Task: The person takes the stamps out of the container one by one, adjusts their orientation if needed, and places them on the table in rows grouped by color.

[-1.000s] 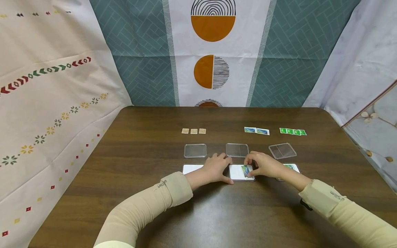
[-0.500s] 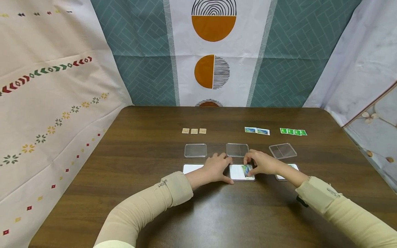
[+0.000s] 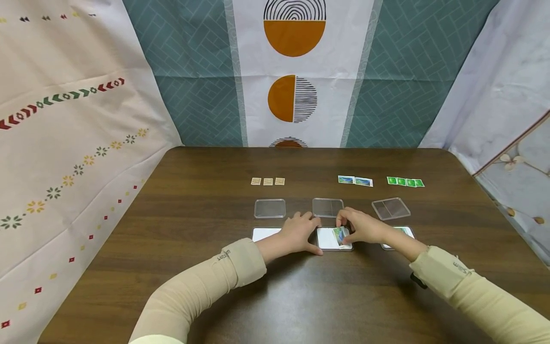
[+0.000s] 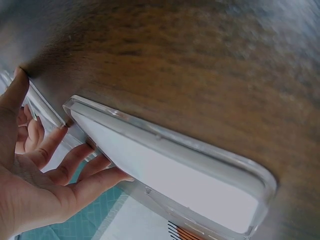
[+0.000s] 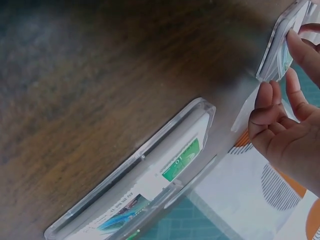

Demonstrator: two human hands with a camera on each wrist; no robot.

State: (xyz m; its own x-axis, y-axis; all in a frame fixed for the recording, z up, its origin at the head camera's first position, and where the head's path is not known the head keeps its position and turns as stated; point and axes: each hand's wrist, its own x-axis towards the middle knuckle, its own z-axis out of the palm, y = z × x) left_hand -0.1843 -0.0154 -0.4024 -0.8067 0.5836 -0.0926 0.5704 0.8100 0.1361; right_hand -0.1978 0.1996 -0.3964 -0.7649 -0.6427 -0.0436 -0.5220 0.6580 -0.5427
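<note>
My left hand lies spread at the left end of the middle white-backed clear case, thumb at its near corner and index finger at its far corner. The other fingertips reach the left white-backed case in the left wrist view. With thumb and index finger, my right hand holds a blue-green landscape stamp at its near and far edges, over the right half of the middle case. To the right, another white-backed case bears a green stamp and a blue landscape stamp, partly under my right wrist.
Behind the cases lie clear lids on the left, in the middle and on the right. Farther back are three tan stamps, two blue landscape stamps and several green stamps on the brown table.
My right hand and sleeve have shifted slightly left, with the fingers still at the stamp. My left hand stays in place.
</note>
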